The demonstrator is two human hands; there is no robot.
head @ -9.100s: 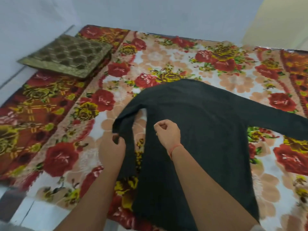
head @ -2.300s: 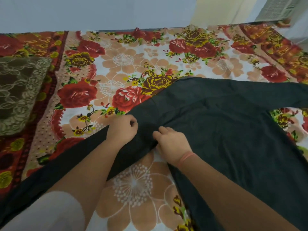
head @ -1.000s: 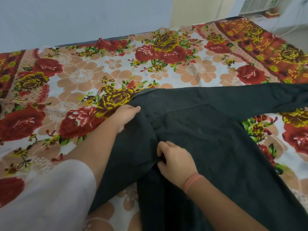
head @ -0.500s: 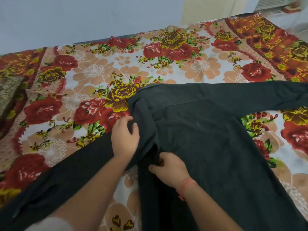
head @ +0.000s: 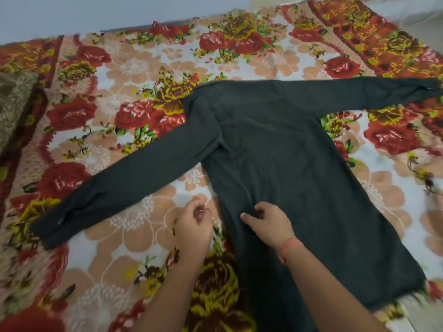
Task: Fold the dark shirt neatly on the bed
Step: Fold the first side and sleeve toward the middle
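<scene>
One dark shirt [head: 282,152] lies spread flat on the bed [head: 134,65], its body running from the centre of the frame down toward the lower right. It has two long sleeves: one stretches to the lower left, its cuff near the left edge, and the other runs out to the upper right edge. The bed wears one floral cover of red, yellow and peach blooms. One olive patterned cushion [head: 12,104] sits at the left edge.

Two hands work at the lower middle. The right hand [head: 266,224] pinches a small fold of shirt cloth between thumb and fingers, close to the garment's near-left edge. The left hand [head: 194,226] hangs just beside that edge, over the bedcover, fingers loosely curled and holding nothing. One reddish thread [head: 288,245] circles the right wrist.

No writing or label can be read anywhere.

Half a second ago both hands gripped cloth up by the left armpit, with that sleeve bunched there; now the sleeve lies straightened and both hands have come lower down the shirt's side.
</scene>
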